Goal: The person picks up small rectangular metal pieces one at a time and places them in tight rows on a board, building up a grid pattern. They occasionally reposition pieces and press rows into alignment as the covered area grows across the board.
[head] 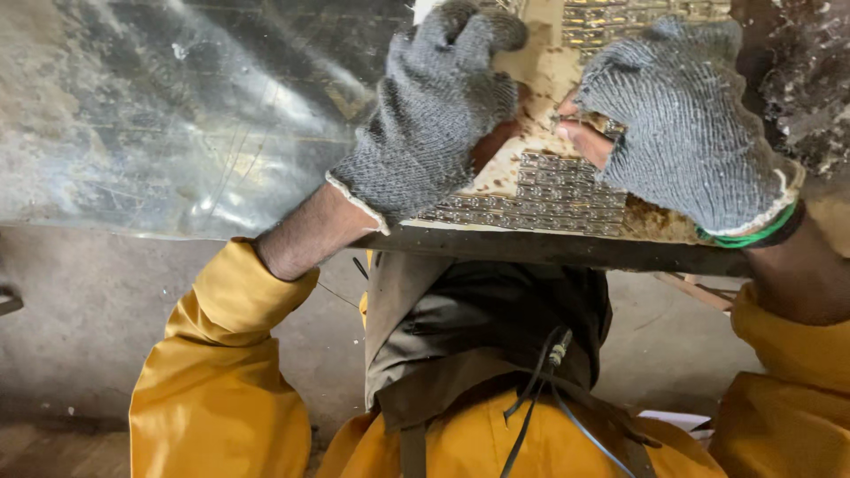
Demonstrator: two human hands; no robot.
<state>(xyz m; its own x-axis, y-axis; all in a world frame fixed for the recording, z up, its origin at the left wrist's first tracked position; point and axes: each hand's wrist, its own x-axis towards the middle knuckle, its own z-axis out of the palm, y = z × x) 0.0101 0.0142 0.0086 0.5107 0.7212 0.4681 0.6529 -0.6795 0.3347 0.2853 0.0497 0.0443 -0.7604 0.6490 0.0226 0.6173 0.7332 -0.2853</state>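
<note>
My left hand, in a grey knitted fingerless glove, is curled down onto a flat tan board that lies on the work surface. Rows of small shiny metal pieces cover the board. My right hand, in a matching glove with a green cuff edge, presses its bare fingertips on the rows beside the left hand. Both hands pinch at the same spot near the board's middle; what they grip is hidden by the fingers.
A scratched, shiny metal sheet covers the table to the left. The table's dark front edge runs below the board. Yellow sleeves, a dark apron and a hanging black cable fill the bottom. Concrete floor lies beneath.
</note>
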